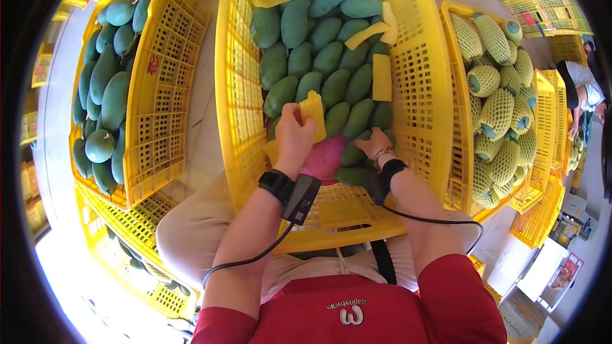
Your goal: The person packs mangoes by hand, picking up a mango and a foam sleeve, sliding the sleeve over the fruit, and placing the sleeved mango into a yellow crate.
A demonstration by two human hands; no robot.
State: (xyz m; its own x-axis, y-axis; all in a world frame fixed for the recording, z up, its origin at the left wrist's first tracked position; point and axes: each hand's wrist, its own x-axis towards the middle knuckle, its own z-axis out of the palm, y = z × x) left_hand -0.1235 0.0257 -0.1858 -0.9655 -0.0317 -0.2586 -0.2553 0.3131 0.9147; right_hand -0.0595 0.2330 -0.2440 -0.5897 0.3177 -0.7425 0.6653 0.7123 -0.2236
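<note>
The step in hand seems to be arranging fruit and padding at the near end of the yellow crate (pixel 424 108). The left hand (pixel 294 140) is closed in a pinch on a yellow strip (pixel 313 114), which stands up from its fingertips over the green fruit. The right hand (pixel 375 145), just to its right, has its fingers bent and touching a green fruit (pixel 352 151); whether it grips this fruit or only rests on it, I cannot tell. Beyond both hands, packed green mangoes (pixel 327 57) lie in slanting rows, with a yellow pad (pixel 382 78) against the wall on the right hand's side. Between the hands and just below the left fingertips, a pink sheet (pixel 325 158) shows, partly hidden. As a judgement, any move from here calls for a light pinch on the left, since the strip looks soft, and for careful fingertips on the right, as neighbouring fruit sits close. Well to the right hand's right, net-wrapped fruit (pixel 500 111) fills another crate (pixel 454 89).
</note>
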